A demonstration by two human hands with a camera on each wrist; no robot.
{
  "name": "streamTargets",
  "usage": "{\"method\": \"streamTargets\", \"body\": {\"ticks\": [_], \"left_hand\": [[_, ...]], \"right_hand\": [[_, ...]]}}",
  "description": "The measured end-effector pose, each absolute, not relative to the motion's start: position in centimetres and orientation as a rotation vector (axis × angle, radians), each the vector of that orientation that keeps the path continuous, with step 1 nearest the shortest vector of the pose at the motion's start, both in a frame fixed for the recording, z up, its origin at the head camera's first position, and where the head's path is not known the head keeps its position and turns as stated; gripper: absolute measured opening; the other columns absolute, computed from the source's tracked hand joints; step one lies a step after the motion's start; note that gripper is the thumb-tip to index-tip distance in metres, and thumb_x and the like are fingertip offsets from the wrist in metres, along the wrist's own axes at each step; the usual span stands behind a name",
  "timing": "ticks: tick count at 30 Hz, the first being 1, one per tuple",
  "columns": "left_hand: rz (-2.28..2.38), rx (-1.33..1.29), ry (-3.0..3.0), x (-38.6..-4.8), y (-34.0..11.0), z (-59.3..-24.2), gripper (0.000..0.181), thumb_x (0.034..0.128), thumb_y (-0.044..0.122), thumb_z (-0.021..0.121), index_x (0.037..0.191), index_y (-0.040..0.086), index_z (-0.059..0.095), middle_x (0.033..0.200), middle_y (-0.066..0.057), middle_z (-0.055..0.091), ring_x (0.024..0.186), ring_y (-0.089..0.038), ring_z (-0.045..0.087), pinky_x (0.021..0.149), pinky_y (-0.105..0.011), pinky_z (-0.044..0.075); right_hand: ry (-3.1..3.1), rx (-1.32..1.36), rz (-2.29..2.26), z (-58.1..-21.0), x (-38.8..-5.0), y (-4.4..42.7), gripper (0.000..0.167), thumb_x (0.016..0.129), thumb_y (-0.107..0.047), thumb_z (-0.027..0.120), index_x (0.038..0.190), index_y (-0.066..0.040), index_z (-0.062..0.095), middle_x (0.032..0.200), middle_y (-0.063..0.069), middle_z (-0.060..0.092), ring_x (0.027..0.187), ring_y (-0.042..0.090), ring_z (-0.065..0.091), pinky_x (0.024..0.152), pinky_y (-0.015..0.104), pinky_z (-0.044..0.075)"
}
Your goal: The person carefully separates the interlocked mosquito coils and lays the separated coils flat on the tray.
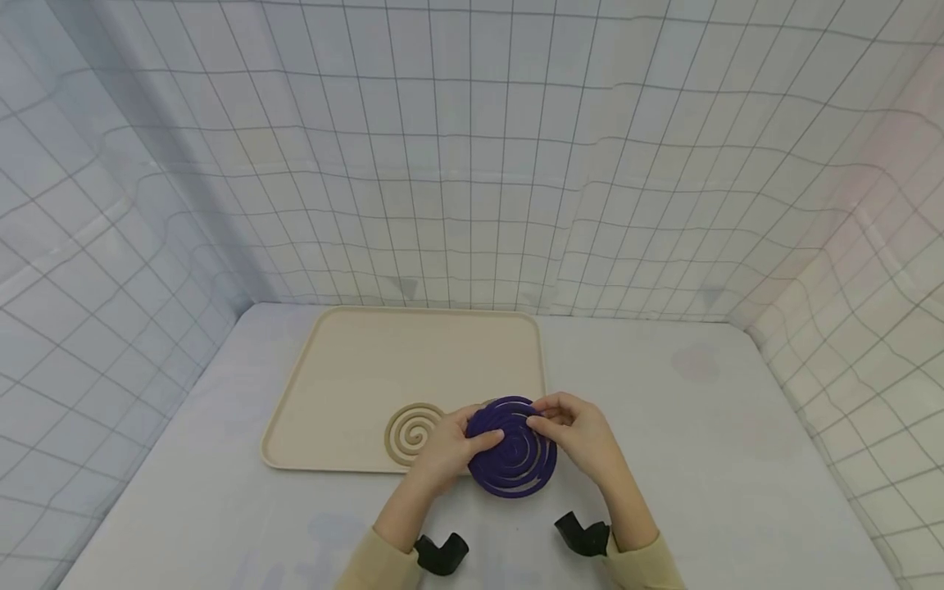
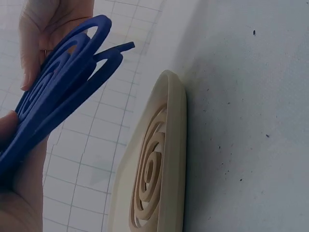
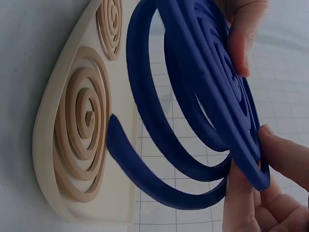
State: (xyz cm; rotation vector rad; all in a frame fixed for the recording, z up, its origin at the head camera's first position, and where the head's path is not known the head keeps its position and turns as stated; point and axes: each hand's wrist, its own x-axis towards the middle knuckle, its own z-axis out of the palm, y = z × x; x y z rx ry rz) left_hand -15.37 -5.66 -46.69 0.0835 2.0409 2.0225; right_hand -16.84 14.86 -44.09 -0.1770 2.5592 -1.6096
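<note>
Both hands hold a dark blue spiral mosquito coil (image 1: 514,471) above the tray's near right part. My left hand (image 1: 442,449) grips its left side, thumb laid across the face. The thumb and fingertips of my right hand (image 1: 586,434) pinch its upper right edge. In the right wrist view, some blue rings (image 3: 145,96) stand apart from the flatter spiral, with a loose end hanging free; whether this is one coil or two nested ones I cannot tell. A tan coil (image 1: 398,434) lies on the tray, and another tan coil (image 3: 84,121) is mostly hidden in the head view.
The beige tray (image 1: 413,360) has a raised rim and lies on a white-covered table (image 1: 664,442). Grid-patterned white curtains (image 1: 479,164) enclose the back and sides. Black curved pieces (image 1: 442,555) sit at both wrists. Small dark crumbs (image 2: 219,147) dot the cloth.
</note>
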Motion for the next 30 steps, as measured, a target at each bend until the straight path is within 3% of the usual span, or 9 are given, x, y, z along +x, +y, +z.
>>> {"method": "streamTargets", "body": {"ticks": [6,11,19,23,30], "left_hand": [[2.053,0.111,1.899,-15.42,-6.05,-46.72,0.050,0.0926,0.012,0.065,0.136,-0.007,0.050,0.119,-0.020,0.068,0.091,-0.009,0.069,0.082,-0.024,0.056],[2.221,0.052,1.709,-15.47,-5.96,-46.92,0.052,0.0922,0.002,0.061,0.139,-0.009,0.041,0.118,-0.011,0.068,0.092,-0.006,0.068,0.082,-0.021,0.056],[2.393,-0.057,1.638,-15.31,-5.93,-47.02,0.027,0.0984,0.005,0.054,0.123,-0.003,0.047,0.093,0.007,0.071,0.083,-0.004,0.070,0.076,-0.019,0.056],[2.362,-0.072,1.721,-15.34,-6.03,-47.11,0.023,0.0980,0.006,0.056,0.117,-0.004,0.050,0.090,0.005,0.072,0.080,-0.005,0.070,0.075,-0.019,0.055],[2.140,0.069,1.825,-15.32,-6.37,-47.02,0.033,0.0960,0.009,0.059,0.121,-0.010,0.050,0.094,-0.002,0.073,0.078,-0.005,0.069,0.071,-0.019,0.055]], "right_hand": [[2.550,-0.121,-1.655,-44.02,-16.90,14.86,0.022,0.086,-0.016,0.076,0.104,-0.003,0.071,0.091,0.006,0.072,0.078,0.009,0.064,0.068,0.018,0.052],[2.467,0.030,-1.787,-44.08,-17.03,14.65,0.025,0.086,-0.016,0.076,0.104,-0.001,0.070,0.091,0.007,0.071,0.078,0.009,0.064,0.070,0.018,0.053],[2.287,0.039,-1.899,-44.39,-17.04,14.22,0.024,0.086,-0.008,0.074,0.103,0.005,0.063,0.082,0.005,0.068,0.070,0.012,0.065,0.067,0.027,0.058],[2.310,-0.033,-1.823,-44.57,-17.03,14.29,0.025,0.086,-0.007,0.074,0.104,0.006,0.063,0.084,0.006,0.067,0.070,0.012,0.065,0.069,0.031,0.059],[2.510,-0.145,-1.632,-44.42,-16.90,14.49,0.022,0.085,-0.015,0.076,0.103,-0.004,0.070,0.091,0.006,0.071,0.077,0.009,0.064,0.069,0.020,0.052]]}}
